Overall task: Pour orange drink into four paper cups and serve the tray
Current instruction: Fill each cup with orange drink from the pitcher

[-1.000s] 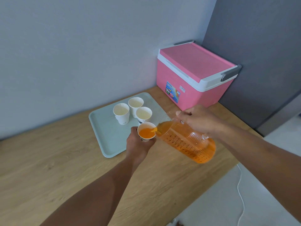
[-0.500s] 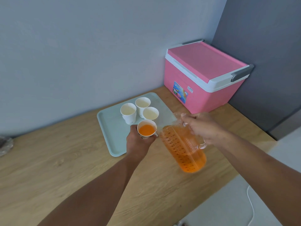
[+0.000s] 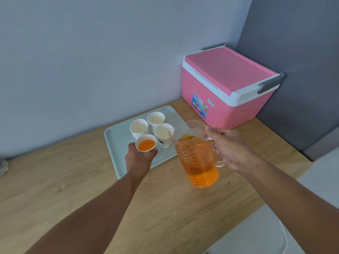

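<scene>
My left hand (image 3: 140, 161) grips a white paper cup (image 3: 146, 145) filled with orange drink, over the near part of the pale green tray (image 3: 117, 142). Three empty white paper cups (image 3: 138, 127) stand on the tray just behind it. My right hand (image 3: 227, 147) holds a clear measuring jug (image 3: 196, 154) by its handle. The jug is nearly upright, about half full of orange drink, and hangs above the wooden table to the right of the filled cup.
A pink cooler box (image 3: 225, 88) with a white rim and grey handles stands at the table's back right corner against a grey panel. The wooden table (image 3: 55, 180) ends at the lower right, with pale floor and a white cable (image 3: 285, 241) below.
The jug has tipped back from pouring to nearly upright and pulled away from the cup. My left hand keeps hold of the filled cup.
</scene>
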Demonstrator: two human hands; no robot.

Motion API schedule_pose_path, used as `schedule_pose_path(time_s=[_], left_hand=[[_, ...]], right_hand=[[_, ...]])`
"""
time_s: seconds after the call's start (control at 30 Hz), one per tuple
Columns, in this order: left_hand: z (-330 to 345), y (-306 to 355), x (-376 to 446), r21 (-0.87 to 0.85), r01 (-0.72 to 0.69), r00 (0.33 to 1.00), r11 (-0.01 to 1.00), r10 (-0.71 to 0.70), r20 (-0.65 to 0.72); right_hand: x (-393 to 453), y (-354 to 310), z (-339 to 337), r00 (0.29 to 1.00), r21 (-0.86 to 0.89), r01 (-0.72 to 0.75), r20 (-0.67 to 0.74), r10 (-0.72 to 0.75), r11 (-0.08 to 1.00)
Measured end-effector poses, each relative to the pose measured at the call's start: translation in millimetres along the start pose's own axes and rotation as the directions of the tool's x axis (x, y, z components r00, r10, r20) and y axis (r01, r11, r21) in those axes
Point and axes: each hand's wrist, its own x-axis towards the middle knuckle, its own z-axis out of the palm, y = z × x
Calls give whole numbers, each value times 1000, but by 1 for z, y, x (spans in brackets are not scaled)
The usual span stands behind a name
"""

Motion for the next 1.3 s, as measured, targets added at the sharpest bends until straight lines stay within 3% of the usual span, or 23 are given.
schedule_pose_path(time_s=[0.37,0.73,0.9,1.1,1.3], left_hand=[[1,-4,23,32,-12,1000,999,12,10],[10,-2,27,26,5,1000,1000,-5,-19],[18,-3,17,-53,93,989,994,-98,-109],[44,-3,-16,-226,233,924,946,-288,-251],[91,8,-45,-303,281,911,911,-352,-215]], right_hand=[[14,6,-33,992,80,116,-64,-111,990],[22,0,-33,994,199,99,26,-106,975],[26,-3,-34,992,225,88,69,-106,970],[31,-1,-50,988,227,94,101,-119,969],[36,1,-71,987,176,103,103,-122,979]])
